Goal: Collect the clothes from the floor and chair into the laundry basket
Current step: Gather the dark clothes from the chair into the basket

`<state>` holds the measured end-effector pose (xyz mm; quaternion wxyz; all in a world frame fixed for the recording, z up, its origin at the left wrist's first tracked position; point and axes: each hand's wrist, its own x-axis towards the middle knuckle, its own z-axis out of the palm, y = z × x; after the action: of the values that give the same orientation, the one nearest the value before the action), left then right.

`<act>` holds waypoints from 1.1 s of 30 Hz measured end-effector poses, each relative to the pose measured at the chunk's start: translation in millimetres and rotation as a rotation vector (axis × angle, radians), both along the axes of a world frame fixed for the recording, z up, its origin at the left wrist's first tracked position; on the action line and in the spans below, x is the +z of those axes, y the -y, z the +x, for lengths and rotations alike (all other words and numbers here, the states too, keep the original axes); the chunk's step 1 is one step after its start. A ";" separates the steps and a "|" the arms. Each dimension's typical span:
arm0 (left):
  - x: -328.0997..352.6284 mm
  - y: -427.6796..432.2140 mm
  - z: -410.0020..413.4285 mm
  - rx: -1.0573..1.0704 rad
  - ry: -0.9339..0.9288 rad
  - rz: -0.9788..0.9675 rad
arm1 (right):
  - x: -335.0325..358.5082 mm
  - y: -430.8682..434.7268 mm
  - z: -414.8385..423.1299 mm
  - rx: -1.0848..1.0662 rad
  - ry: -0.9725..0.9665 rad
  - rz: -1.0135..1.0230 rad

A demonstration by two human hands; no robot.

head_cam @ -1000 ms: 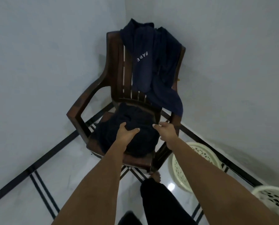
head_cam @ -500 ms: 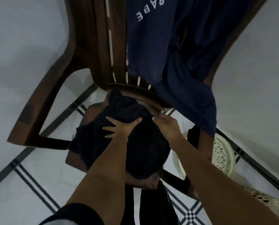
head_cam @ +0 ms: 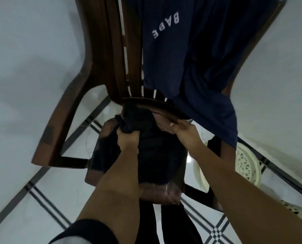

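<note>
Since half a sec ago our left hand (head_cam: 128,140) went from flat to clenched, bunching the dark garment (head_cam: 153,155) on the chair (head_cam: 111,50) seat so it lifts as one wad, while our right hand (head_cam: 185,132) pinches its far edge, w/ the basket (head_cam: 245,166) waiting near right.

White capital letters spelling "BABE" run across a navy blue shirt (head_cam: 173,50) draped over the back of a brown chair (head_cam: 115,50) — the only wording that can be read. The four letters sit in a slightly curved row, tilted so the word climbs from lower left to upper right, the final "E" lowest and somewhat blurred. No label, brand mark or number can be made out elsewhere — not on the chair, nor on the dark clothing on its seat.
</note>
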<state>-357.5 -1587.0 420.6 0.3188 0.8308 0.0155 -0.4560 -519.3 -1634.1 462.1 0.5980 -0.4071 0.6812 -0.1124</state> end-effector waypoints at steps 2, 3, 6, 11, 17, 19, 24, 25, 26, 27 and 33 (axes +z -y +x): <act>37.7 7.5 -0.5 -0.059 0.038 -0.099 | 35.9 3.6 -1.0 -0.006 -0.030 -0.127; 51.3 10.8 0.4 -0.070 0.045 -0.129 | 47.7 5.4 -1.1 -0.003 -0.049 -0.183; 103.8 23.5 10.5 -0.025 0.009 -0.242 | 98.7 24.0 -4.4 -0.012 -0.104 -0.379; 185.4 54.9 33.4 -0.047 0.079 -0.473 | 165.7 71.5 4.1 -0.113 -0.151 -0.566; 218.9 91.8 57.7 -0.060 0.023 -0.623 | 191.7 115.1 21.0 -0.414 -0.123 -0.461; 216.7 103.0 58.8 -0.068 0.016 -0.632 | 186.3 127.0 30.2 -0.524 -0.063 -0.406; 205.2 117.8 55.0 -0.122 -0.025 -0.629 | 173.8 149.2 60.6 -0.690 0.213 -0.293; 203.6 119.4 53.9 -0.131 -0.035 -0.630 | 175.0 153.1 64.8 -0.700 0.249 -0.279; 202.9 120.9 53.2 -0.138 -0.042 -0.629 | 175.6 157.7 69.1 -0.700 0.278 -0.262; 202.3 122.5 54.3 -0.150 -0.051 -0.631 | 174.6 162.2 73.7 -0.697 0.297 -0.247; 211.1 122.9 51.8 -0.160 -0.087 -0.638 | 172.2 161.8 83.2 -0.546 -0.015 -0.317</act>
<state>-305.7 -1709.9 631.7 0.5253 0.6673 -0.1798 -0.4964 -436.1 -1795.9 634.3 0.4699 -0.2980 0.7436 -0.3707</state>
